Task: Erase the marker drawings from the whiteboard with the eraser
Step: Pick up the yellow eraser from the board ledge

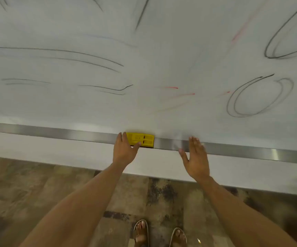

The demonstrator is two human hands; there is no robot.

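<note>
Left hand [123,152] closing loosely on the light, rigid eraser [141,139] on the whiteboard [144,59] ledge [55,132]; right hand [196,157] open; best gripped across its long edges.

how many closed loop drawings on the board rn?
2. One loop at lower right, one larger loop at upper right, cut by the frame edge. More may lie out of view.
</note>
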